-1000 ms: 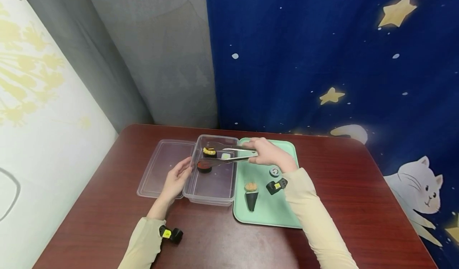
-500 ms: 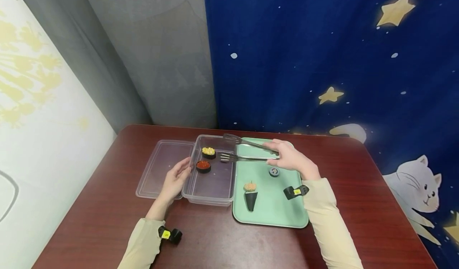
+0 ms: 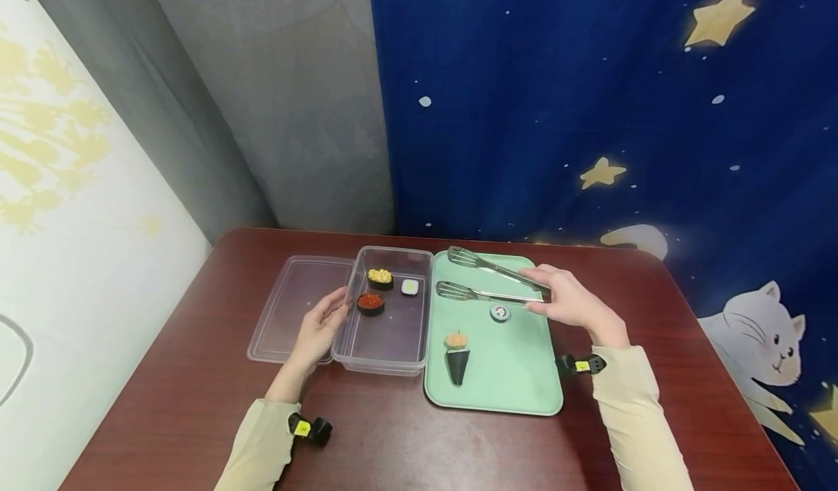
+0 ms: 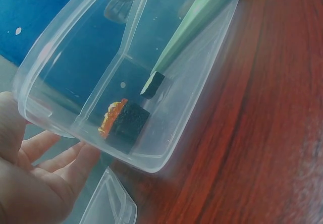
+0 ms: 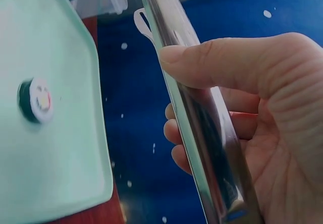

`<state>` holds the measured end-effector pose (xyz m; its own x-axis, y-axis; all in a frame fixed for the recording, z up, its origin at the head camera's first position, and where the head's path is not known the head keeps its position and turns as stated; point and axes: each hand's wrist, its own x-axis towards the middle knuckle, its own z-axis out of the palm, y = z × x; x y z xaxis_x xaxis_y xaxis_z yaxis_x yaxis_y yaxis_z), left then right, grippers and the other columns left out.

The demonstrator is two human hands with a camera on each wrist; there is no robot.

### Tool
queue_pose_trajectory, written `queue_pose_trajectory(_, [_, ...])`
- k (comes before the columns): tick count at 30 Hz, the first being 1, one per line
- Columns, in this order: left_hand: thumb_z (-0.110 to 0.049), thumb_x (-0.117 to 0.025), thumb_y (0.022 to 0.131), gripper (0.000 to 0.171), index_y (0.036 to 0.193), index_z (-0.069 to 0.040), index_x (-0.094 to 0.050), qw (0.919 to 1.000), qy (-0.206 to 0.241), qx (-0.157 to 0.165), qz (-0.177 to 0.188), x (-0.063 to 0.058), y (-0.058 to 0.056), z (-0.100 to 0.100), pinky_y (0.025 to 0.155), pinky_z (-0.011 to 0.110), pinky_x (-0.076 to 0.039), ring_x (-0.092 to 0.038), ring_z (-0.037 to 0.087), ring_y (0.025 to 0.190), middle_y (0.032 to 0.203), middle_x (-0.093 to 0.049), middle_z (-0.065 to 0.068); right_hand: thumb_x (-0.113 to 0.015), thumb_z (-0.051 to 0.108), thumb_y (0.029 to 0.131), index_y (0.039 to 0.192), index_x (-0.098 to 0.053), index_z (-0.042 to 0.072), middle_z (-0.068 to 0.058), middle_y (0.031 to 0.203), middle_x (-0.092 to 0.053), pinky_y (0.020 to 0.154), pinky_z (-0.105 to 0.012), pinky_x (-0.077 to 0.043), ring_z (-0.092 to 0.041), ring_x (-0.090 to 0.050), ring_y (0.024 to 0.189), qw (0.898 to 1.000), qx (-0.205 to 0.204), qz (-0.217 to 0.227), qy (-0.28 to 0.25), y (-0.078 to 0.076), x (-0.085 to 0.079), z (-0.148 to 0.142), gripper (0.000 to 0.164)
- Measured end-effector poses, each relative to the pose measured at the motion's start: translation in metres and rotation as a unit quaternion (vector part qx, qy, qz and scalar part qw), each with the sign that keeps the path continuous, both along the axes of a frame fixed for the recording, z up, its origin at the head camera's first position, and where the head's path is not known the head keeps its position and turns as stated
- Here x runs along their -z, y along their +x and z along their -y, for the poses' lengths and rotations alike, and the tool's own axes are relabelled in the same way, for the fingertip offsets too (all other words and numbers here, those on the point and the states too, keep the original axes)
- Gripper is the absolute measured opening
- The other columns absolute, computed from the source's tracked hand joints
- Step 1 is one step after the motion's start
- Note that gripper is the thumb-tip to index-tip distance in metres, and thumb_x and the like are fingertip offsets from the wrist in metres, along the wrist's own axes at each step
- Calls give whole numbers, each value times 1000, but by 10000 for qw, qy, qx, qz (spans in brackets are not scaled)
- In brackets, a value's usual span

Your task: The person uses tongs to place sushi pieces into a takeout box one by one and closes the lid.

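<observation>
My right hand (image 3: 571,298) grips metal tongs (image 3: 497,268), thumb on one side and fingers on the other in the right wrist view. The tongs' slotted ends stand apart above the green tray (image 3: 517,393), holding nothing. My left hand (image 3: 321,329) rests its fingers against the left wall of a clear plastic container (image 3: 382,366). Inside it sit a corn-topped sushi piece (image 3: 380,278), a red roe-topped one (image 3: 371,302) and a small white-faced roll (image 3: 409,287). On the tray lie a round roll (image 3: 500,313) and a dark cone-shaped hand roll (image 3: 458,366) with a tan top.
A clear lid (image 3: 297,309) lies left of the container, partly behind my left hand. The tray stands right against the container's right side. All of it is on a dark red wooden table (image 3: 655,374), with a blue star-patterned curtain (image 3: 524,113) behind.
My right hand has drawn the tongs rightward out of the container to over the tray. The small white-faced roll is uncovered in the container. My left hand has stayed at its wall.
</observation>
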<state>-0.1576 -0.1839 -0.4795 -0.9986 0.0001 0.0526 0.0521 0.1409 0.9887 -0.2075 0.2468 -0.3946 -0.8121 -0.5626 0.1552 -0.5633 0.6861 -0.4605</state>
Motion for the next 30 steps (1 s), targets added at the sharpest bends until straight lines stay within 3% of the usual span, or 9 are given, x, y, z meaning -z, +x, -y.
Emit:
queue_pose_trajectory(2, [-5, -50, 96, 42, 137, 4, -42, 10000, -2, -10, -5, 1, 0, 0, 86, 11, -46, -50, 39, 119, 132, -48, 28, -76, 6, 76, 126, -53, -7, -16, 107, -58, 67, -34, -51, -22, -54, 79, 10000, 12, -43, -53, 3, 3, -6, 56])
queue_pose_trajectory(4, [-4, -50, 96, 42, 137, 4, -42, 10000, 22, -15, -17, 2, 0, 1, 86, 11, -46, -50, 39, 119, 132, -48, 29, -77, 5, 75, 124, -55, -7, -12, 102, -59, 63, -30, -49, -20, -53, 76, 9999, 66, -67, -124, 6, 6, -13, 55])
queue_pose_trajectory(18, [-3, -50, 96, 42, 136, 5, -42, 10000, 43, -33, -39, 0, -1, 0, 86, 12, -46, -50, 40, 118, 131, -48, 30, -79, 7, 72, 117, -60, -4, -10, 94, -60, 60, -28, -45, -20, -52, 73, 9993, 351, -79, -127, 32, 32, -53, 50])
queue_pose_trajectory(30, [-3, -50, 96, 42, 136, 5, -42, 10000, 20, -22, -5, 0, -1, 0, 86, 12, -46, -50, 38, 119, 132, -48, 29, -78, 7, 72, 114, -61, -4, -8, 93, -61, 63, -29, -45, -17, -53, 76, 9991, 407, -95, 18, 41, 53, -67, 47])
